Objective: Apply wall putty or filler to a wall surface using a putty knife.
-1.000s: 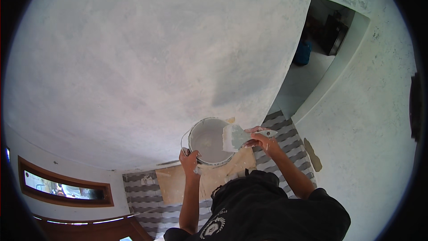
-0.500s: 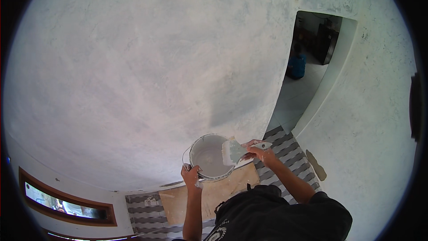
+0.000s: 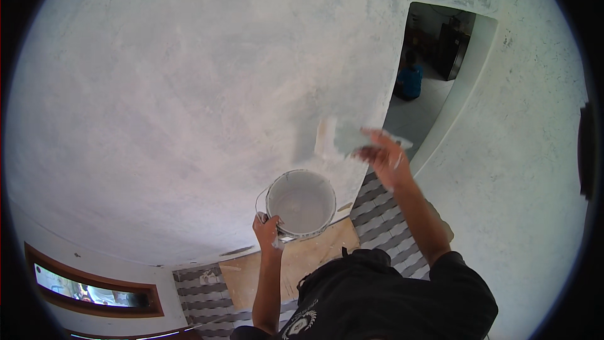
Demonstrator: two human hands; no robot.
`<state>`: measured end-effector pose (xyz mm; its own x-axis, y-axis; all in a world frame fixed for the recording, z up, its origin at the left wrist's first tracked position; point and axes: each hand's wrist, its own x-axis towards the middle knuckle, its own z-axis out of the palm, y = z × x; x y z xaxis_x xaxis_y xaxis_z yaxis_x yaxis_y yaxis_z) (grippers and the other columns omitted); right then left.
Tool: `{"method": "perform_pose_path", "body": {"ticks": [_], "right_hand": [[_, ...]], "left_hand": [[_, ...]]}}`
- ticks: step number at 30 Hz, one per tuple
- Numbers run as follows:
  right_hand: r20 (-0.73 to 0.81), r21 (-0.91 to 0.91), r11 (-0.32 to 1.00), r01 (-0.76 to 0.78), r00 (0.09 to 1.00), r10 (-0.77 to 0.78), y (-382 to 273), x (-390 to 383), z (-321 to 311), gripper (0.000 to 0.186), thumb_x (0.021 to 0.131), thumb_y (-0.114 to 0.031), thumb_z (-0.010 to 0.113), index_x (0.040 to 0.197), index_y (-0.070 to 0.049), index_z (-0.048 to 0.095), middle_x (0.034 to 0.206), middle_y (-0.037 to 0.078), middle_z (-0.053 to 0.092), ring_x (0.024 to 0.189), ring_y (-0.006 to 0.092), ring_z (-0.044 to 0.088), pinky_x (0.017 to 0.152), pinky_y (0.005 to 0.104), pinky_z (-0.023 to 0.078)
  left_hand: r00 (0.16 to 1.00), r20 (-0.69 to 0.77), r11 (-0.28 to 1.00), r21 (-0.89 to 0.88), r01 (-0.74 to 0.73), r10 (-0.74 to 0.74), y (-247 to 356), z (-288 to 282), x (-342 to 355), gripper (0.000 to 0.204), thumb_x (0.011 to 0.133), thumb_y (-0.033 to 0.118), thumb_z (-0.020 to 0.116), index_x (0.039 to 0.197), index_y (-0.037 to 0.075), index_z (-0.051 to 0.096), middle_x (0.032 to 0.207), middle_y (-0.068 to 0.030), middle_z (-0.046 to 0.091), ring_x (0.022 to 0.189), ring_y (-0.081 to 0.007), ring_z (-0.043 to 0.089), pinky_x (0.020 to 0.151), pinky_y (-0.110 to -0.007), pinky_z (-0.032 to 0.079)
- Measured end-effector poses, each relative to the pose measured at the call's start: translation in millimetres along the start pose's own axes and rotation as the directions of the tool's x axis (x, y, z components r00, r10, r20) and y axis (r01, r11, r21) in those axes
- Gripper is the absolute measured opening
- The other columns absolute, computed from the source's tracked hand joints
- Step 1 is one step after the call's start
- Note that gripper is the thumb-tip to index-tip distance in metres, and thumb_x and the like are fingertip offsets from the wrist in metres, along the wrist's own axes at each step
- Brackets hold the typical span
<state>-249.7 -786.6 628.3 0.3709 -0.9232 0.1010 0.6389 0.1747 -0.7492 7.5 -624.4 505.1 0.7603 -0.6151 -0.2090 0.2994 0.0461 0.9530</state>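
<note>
My left hand (image 3: 267,233) grips the left rim of a bucket (image 3: 301,203) of pale grey-white paint, with its wire handle hanging out beside my fingers. My right hand (image 3: 384,154) is raised above and right of the bucket, holding a wide paint brush (image 3: 333,138) with pale bristles and a light handle; both hand and brush are blurred by motion. The brush is in front of the mottled white wall (image 3: 189,88), near a soft shadow; whether it touches the wall I cannot tell.
An opening (image 3: 421,113) at right leads to a room with a seated person in blue (image 3: 410,82) and a dark cabinet (image 3: 453,50). Below, a stained board (image 3: 251,280) lies on patterned floor tiles (image 3: 201,296). A wood-framed window (image 3: 91,293) is at lower left.
My right hand and the brush have risen from the bucket's rim toward the wall. My left hand still holds the bucket. The view has shifted slightly.
</note>
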Motion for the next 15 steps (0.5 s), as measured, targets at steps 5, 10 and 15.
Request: {"method": "perform_pose_path", "body": {"ticks": [5, 10, 15], "right_hand": [[0.022, -0.064, 0.989, 0.13, 0.991, -0.129, -51.4, 22.8, 40.9, 0.038, 0.089, -0.023, 0.056, 0.118, 0.001, 0.056, 0.095, 0.019, 0.065, 0.084, 0.0243, 0.064, 0.082, 0.0316, 0.05], [0.035, -0.009, 0.958, 0.288, 0.957, -0.287, -102.2, 51.8, 61.4, 0.037, 0.09, -0.02, 0.052, 0.118, 0.005, 0.053, 0.103, 0.021, 0.063, 0.092, 0.0259, 0.063, 0.081, 0.0305, 0.05], [0.017, 0.061, 0.851, 0.522, 0.852, -0.524, -153.3, 93.5, 94.3, 0.035, 0.092, -0.017, 0.048, 0.118, 0.007, 0.05, 0.107, 0.022, 0.061, 0.098, 0.0273, 0.061, 0.083, 0.0325, 0.05]], "left_hand": [[0.997, 0.077, 1.0, 0.019, 0.013, -0.015, -15.0, -11.8, 17.8, 0.027, 0.062, -0.003, 0.06, 0.067, 0.01, 0.037, 0.055, -0.001, 0.044, 0.048, -0.0101, 0.041, 0.045, -0.026, 0.035], [0.994, 0.106, 0.999, -0.018, 0.027, -0.025, -23.4, -12.7, 21.4, 0.028, 0.062, -0.004, 0.057, 0.067, 0.012, 0.035, 0.055, -0.0007, 0.041, 0.042, -0.0117, 0.039, 0.036, -0.026, 0.031], [0.987, 0.143, 0.996, -0.036, 0.079, -0.073, -21.7, -14.3, 21.9, 0.025, 0.062, -0.003, 0.057, 0.068, 0.012, 0.038, 0.056, -0.001, 0.043, 0.042, -0.0119, 0.039, 0.036, -0.026, 0.031]]}}
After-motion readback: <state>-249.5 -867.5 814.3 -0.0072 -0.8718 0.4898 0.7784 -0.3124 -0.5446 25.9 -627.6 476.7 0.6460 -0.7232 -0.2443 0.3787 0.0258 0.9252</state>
